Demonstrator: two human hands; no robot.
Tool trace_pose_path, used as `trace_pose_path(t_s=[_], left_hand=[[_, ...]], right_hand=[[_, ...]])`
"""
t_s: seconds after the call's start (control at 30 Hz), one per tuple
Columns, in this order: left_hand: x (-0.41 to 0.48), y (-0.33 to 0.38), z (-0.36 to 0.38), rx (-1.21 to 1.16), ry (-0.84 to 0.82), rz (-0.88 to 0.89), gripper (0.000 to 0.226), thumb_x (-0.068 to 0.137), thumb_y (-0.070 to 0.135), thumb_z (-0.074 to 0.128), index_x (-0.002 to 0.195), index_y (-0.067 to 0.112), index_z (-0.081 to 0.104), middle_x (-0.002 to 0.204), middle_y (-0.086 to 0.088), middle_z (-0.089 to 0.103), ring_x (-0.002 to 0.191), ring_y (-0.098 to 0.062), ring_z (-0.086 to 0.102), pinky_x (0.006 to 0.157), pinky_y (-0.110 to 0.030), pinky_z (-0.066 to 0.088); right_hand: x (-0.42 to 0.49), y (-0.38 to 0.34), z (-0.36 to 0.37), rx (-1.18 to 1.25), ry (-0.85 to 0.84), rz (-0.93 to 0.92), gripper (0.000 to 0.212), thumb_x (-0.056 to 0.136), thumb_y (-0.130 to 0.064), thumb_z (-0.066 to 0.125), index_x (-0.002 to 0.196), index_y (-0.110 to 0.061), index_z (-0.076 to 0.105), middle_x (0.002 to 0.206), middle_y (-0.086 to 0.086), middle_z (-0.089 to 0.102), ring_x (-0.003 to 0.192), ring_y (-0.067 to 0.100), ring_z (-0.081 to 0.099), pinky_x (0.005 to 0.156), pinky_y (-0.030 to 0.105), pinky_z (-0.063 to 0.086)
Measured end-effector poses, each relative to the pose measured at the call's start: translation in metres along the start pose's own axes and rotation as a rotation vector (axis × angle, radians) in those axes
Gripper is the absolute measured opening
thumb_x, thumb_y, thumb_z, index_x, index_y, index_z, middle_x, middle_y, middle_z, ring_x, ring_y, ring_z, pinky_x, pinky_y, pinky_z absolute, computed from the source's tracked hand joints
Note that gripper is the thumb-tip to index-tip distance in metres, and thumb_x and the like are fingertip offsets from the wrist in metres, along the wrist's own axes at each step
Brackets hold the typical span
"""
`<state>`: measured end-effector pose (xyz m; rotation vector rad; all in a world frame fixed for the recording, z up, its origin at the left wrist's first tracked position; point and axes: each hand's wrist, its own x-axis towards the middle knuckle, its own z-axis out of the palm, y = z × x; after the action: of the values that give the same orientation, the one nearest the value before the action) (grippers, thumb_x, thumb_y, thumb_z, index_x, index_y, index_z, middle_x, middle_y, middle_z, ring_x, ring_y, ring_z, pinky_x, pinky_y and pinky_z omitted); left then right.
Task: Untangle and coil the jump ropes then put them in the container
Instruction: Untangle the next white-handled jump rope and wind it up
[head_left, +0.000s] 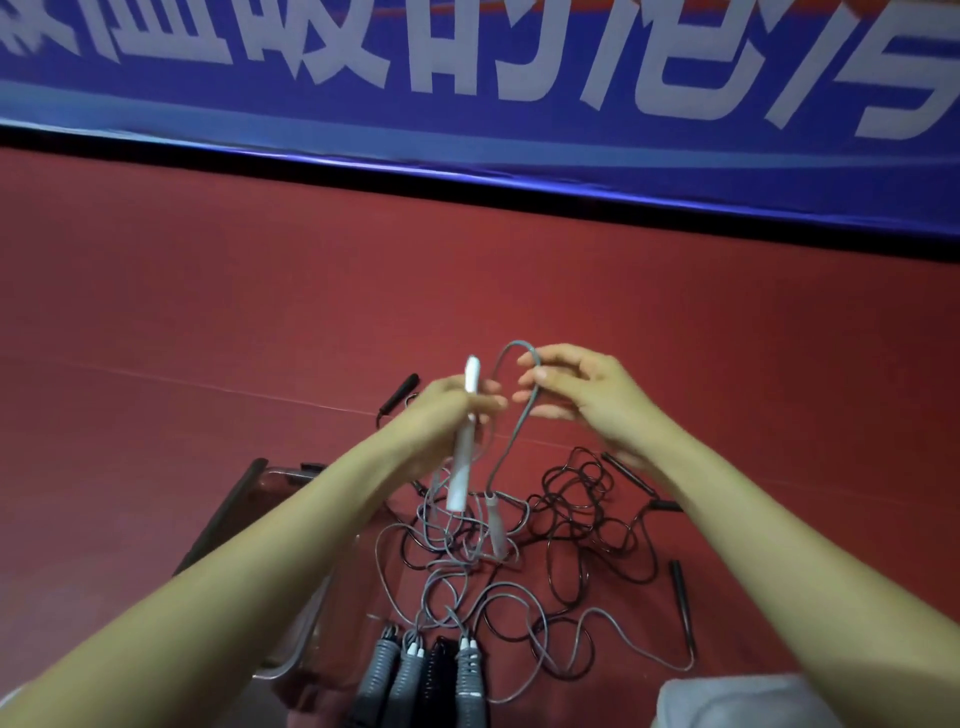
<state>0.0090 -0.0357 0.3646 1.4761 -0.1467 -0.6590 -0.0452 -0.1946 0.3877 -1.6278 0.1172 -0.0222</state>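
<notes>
Left hand grips white plastic jump-rope handle, raised right of clear plastic container. Right hand pinches thin grey rope loop. Grey-and-black rope tangle on red floor, just right of container.

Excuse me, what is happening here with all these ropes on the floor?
A person is untangling jump ropes over a red floor. The left hand grips a white handle, and the right hand pinches a loop of grey cord. Below them, grey and black ropes lie tangled. A few coiled ropes lie beside the clear container.
</notes>
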Motion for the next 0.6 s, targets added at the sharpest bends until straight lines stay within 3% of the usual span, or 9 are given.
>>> trace_pose_path(t_s=[0.1, 0.2, 0.3, 0.4, 0.47, 0.53, 0.6], left_hand=[[-0.005, -0.015, 0.005, 0.230, -0.163, 0.002, 0.025, 0.084, -0.014, 0.050, 0.091, 0.007, 0.061, 0.078, -0.001, 0.060, 0.064, -0.006, 0.055, 0.058, -0.016, 0.042], [-0.011, -0.024, 0.008, 0.429, -0.304, 0.000, 0.011, 0.092, 0.004, 0.057, 0.090, 0.013, 0.063, 0.083, -0.001, 0.058, 0.070, -0.009, 0.053, 0.067, -0.017, 0.042], [-0.012, -0.030, 0.011, 0.505, -0.178, 0.101, 0.007, 0.093, 0.017, 0.062, 0.090, 0.010, 0.062, 0.079, -0.001, 0.055, 0.066, -0.010, 0.048, 0.063, -0.018, 0.041], [-0.009, -0.023, 0.014, 0.213, -0.039, 0.225, 0.010, 0.090, 0.006, 0.065, 0.094, 0.007, 0.056, 0.075, 0.001, 0.060, 0.063, -0.005, 0.056, 0.062, -0.016, 0.044], [-0.007, -0.013, 0.014, 0.015, 0.026, 0.273, 0.010, 0.089, 0.000, 0.062, 0.091, 0.006, 0.054, 0.068, 0.002, 0.060, 0.058, -0.003, 0.056, 0.058, -0.015, 0.044], [-0.004, -0.005, 0.011, -0.115, 0.071, 0.277, 0.005, 0.091, 0.001, 0.059, 0.090, 0.006, 0.056, 0.067, 0.002, 0.062, 0.056, -0.004, 0.056, 0.056, -0.015, 0.043], [-0.004, 0.002, 0.008, -0.217, 0.091, 0.245, 0.003, 0.093, 0.004, 0.057, 0.091, 0.005, 0.058, 0.070, -0.001, 0.064, 0.059, -0.005, 0.057, 0.055, -0.016, 0.044]], right_hand=[[0.003, -0.008, -0.004, 0.124, 0.100, -0.037, 0.016, 0.097, 0.000, 0.048, 0.100, -0.009, 0.061, 0.087, 0.006, 0.065, 0.076, 0.013, 0.070, 0.072, 0.024, 0.059], [0.005, -0.010, -0.012, 0.249, 0.191, -0.048, 0.016, 0.097, 0.001, 0.047, 0.099, -0.007, 0.061, 0.088, 0.008, 0.064, 0.076, 0.014, 0.071, 0.071, 0.027, 0.059], [0.008, -0.010, -0.019, 0.331, 0.266, -0.023, 0.015, 0.098, -0.002, 0.047, 0.105, -0.006, 0.060, 0.092, 0.010, 0.066, 0.081, 0.017, 0.071, 0.077, 0.030, 0.059], [0.010, -0.005, -0.015, 0.259, 0.296, 0.112, 0.014, 0.099, -0.002, 0.043, 0.108, -0.008, 0.052, 0.104, 0.013, 0.063, 0.090, 0.021, 0.064, 0.087, 0.036, 0.053], [0.008, 0.004, -0.007, 0.081, 0.224, 0.253, 0.019, 0.097, 0.002, 0.041, 0.107, -0.008, 0.053, 0.108, 0.013, 0.058, 0.092, 0.022, 0.060, 0.086, 0.039, 0.051], [0.001, 0.012, -0.001, -0.154, 0.042, 0.333, 0.022, 0.092, 0.004, 0.044, 0.099, -0.011, 0.059, 0.104, 0.010, 0.059, 0.090, 0.018, 0.059, 0.084, 0.035, 0.053], [-0.005, 0.016, 0.005, -0.227, -0.184, 0.319, 0.017, 0.092, 0.000, 0.052, 0.098, -0.013, 0.062, 0.096, 0.005, 0.064, 0.087, 0.014, 0.063, 0.081, 0.028, 0.053]])
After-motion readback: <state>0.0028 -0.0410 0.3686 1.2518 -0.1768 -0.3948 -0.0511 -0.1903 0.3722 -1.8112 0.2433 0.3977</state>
